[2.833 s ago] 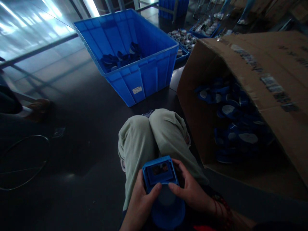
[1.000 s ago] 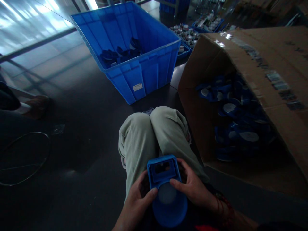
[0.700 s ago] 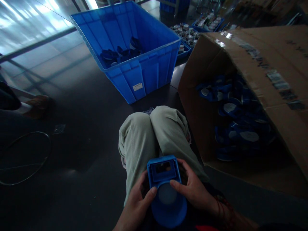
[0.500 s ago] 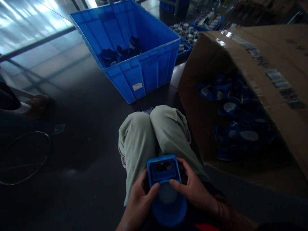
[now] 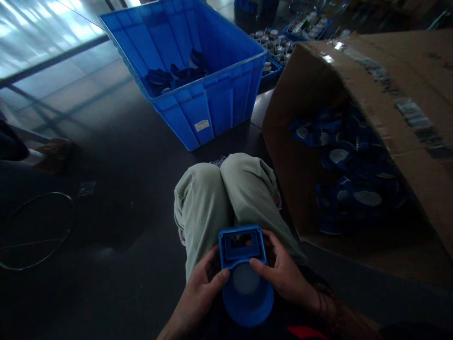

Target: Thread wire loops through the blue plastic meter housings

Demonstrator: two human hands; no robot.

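A blue plastic housing [image 5: 260, 302] lies over my lap, with a square frame and rectangular window at its far end and a round part with a pale disc nearer me. My left hand [image 5: 207, 283] grips its left edge, thumb on the side of the frame and fingers curled beneath. On the opposite edge, my right hand [image 5: 283, 271] holds it with the thumb resting on top near the disc. The fingers under the housing are partly hidden.
Ahead stands a large blue crate [image 5: 212, 108] with several dark blue parts inside. To my right, an open cardboard box [image 5: 283, 189] holds many similar blue parts [image 5: 339, 156]. Trays of small parts [image 5: 279, 47] lie behind. A wire ring [image 5: 71, 226] and another person's foot [image 5: 54, 148] are at left.
The housing has shifted slightly away from me and straightened a little. My left thumb has slid outward to its left edge, and my left hand has moved slightly left.
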